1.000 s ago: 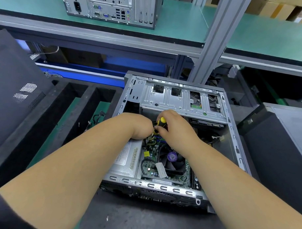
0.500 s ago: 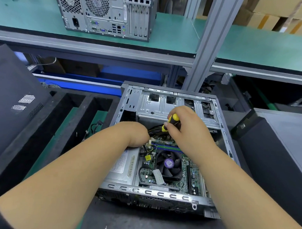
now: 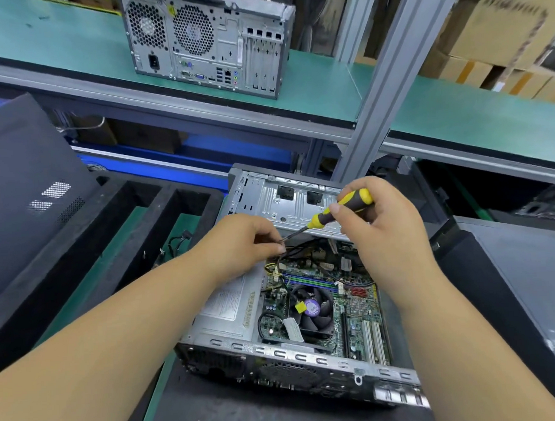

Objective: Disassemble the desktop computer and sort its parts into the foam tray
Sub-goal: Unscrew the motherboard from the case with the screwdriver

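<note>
Now | right hand [image 3: 384, 235] grips rubbery yellow-black screwdriver [image 3: 342, 209] | left hand [image 3: 242, 243] pinches tip

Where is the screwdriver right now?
Head view, right of centre: the right hand holds the screwdriver above the open case, tip slanting down to the left hand.

screwdriver tip [image 3: 283, 240] hidden behind left fingers [image 3: 279, 246], cardboard boxes [image 3: 499, 29] blurred

Green bench [image 3: 156, 394]: open computer case [image 3: 275, 355], black foam tray [image 3: 119, 234].
</note>
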Tool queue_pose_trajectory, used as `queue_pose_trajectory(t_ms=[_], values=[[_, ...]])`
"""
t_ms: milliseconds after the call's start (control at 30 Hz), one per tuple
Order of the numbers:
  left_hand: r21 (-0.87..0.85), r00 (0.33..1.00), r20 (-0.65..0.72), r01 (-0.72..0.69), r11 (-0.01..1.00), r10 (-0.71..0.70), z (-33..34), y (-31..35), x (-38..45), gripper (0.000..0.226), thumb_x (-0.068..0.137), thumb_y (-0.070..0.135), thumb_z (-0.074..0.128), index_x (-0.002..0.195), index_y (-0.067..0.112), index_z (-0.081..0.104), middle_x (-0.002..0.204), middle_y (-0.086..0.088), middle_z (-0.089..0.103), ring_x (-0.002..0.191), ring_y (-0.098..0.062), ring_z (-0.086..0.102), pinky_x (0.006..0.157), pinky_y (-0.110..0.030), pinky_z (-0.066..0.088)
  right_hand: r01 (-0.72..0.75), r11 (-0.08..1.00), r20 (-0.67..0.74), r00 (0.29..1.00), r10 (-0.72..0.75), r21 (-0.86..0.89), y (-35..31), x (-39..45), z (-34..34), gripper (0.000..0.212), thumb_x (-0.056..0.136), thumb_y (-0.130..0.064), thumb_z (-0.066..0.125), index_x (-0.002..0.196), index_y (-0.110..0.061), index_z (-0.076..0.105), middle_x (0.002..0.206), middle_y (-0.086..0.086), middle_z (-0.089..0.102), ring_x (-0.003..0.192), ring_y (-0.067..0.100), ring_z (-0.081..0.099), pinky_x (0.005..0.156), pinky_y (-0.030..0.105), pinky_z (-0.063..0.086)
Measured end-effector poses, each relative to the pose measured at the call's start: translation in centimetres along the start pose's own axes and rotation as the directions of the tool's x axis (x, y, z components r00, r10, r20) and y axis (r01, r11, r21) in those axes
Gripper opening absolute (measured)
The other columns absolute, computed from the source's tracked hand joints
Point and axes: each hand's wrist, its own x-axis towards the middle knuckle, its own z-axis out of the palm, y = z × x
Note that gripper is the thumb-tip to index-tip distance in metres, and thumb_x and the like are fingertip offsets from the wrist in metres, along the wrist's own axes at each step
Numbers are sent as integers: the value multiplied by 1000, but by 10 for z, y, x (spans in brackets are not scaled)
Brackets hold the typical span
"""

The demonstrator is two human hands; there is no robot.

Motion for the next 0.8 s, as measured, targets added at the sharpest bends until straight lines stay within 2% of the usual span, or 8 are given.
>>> queue_pose_trajectory(t_ms=[100, 167, 233, 333, 400, 500, 667, 800], values=[[15, 996, -87, -7, 1000, 8, -13, -3, -15, 3, 84, 30, 72, 83, 28, 74, 76, 12, 70, 73, -1, 63, 71, -25, 52, -8, 998, -17, 1000, 9, 60, -5, -1, 8, 10, 90, -23, 65, 86, -30, 58, 77, -10, 67, 71, 13, 63, 59, 30, 51], [47, 984, -176, 15, 999, -7, -24, -12, -26, 6, 87, 30, 68, 85, 29, 74, 78, 16, 69, 77, 4, 61, 70, -19, 50, -1, 992, -41, 999, 6, 123, -4, -1, 14, 9, 90, -23, 64, 86, -28, 58, 75, -10, 67, 70, 14, 63, 59, 28, 48], [74, 950, -309, 79, 994, -53, -35, -29, -37, 9, 90, 30, 64, 86, 31, 72, 80, 21, 67, 79, 8, 58, 67, -13, 43, 0, 991, -57, 998, 7, 134, 2, -1, 20, 9, 91, -25, 64, 85, -26, 57, 75, -8, 68, 70, 13, 63, 57, 23, 44], [64, 877, -434, 257, 964, -204, -47, -64, -53, 15, 93, 26, 59, 89, 34, 70, 84, 18, 66, 76, 1, 58, 66, -22, 44, -43, 999, -21, 999, 43, 25, 20, -3, 31, 9, 90, -30, 64, 87, -27, 56, 76, -10, 68, 65, 2, 61, 54, 18, 40], [67, 849, -423, 376, 924, -315, -48, -89, -62, 18, 93, 21, 57, 90, 33, 70, 84, 14, 67, 74, -4, 60, 67, -26, 46, -71, 994, -7, 997, 70, -89, 33, -4, 38, 8, 88, -34, 64, 90, -29, 57, 72, -15, 62, 63, 3, 57, 54, 24, 38], [123, 845, -370, 457, 881, -386, -42, -116, -72, 20, 91, 15, 57, 93, 28, 73, 88, 6, 68, 76, -11, 60, 69, -26, 45, -89, 968, 18, 995, 96, -235, 47, -5, 50, 8, 86, -37, 65, 89, -35, 58, 68, -13, 56, 63, 5, 53, 55, 26, 37], [178, 823, -337, 533, 827, -458, -39, -140, -82, 26, 91, 13, 51, 97, 26, 72, 96, 3, 67, 74, -15, 60, 64, -27, 47, -87, 946, 63, 992, 112, -312, 55, -4, 64, 8, 85, -33, 69, 87, -33, 61, 74, -12, 59, 70, 9, 60, 57, 27, 42], [161, 811, -327, 554, 817, -486, -43, -150, -85, 25, 92, 15, 51, 102, 27, 71, 99, 2, 67, 80, -16, 59, 68, -27, 47, -83, 937, 55, 993, 108, -339, 58, -3, 70, 10, 85, -31, 70, 86, -35, 61, 78, -16, 58, 71, 1, 55, 56, 20, 38]])
